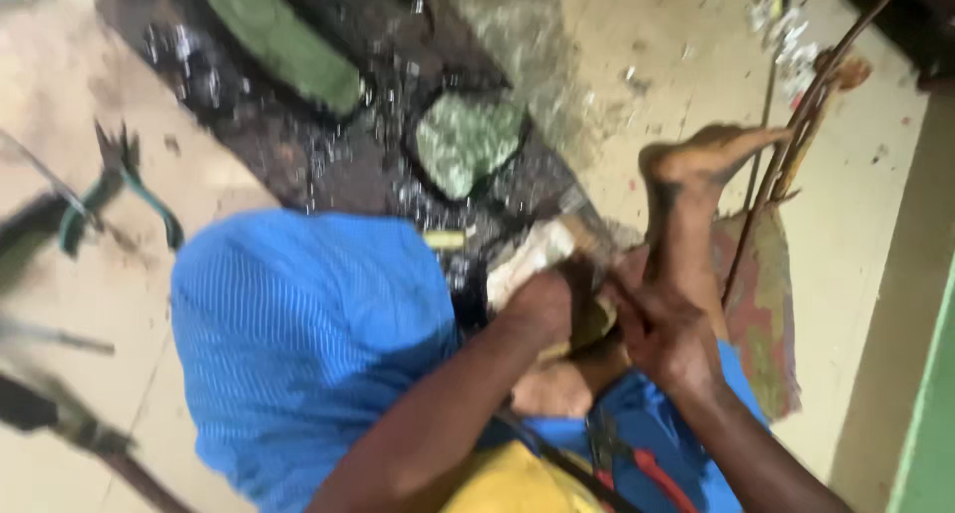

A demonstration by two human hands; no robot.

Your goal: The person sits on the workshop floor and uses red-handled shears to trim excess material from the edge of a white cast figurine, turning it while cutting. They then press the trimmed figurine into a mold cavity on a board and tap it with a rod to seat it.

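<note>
A pale, blocky piece (532, 259), blurred, sits just above the person's knee in blue cloth (308, 344), gripped by the left hand (542, 309) with fingers curled round it; the right hand (662, 334) closes beside it, though on what cannot be told. A bare foot (696, 170) braces thin rods (796, 135). Judging by this, the work looks mid-way. Pliers with red handles (637, 463) lie below the knee; green-handled pliers (124, 185) left, with open floor (856, 234) only to the right.

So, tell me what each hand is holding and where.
Both hands, left and right, close on a pale block near its lower end; the blur hides the exact grip.
</note>
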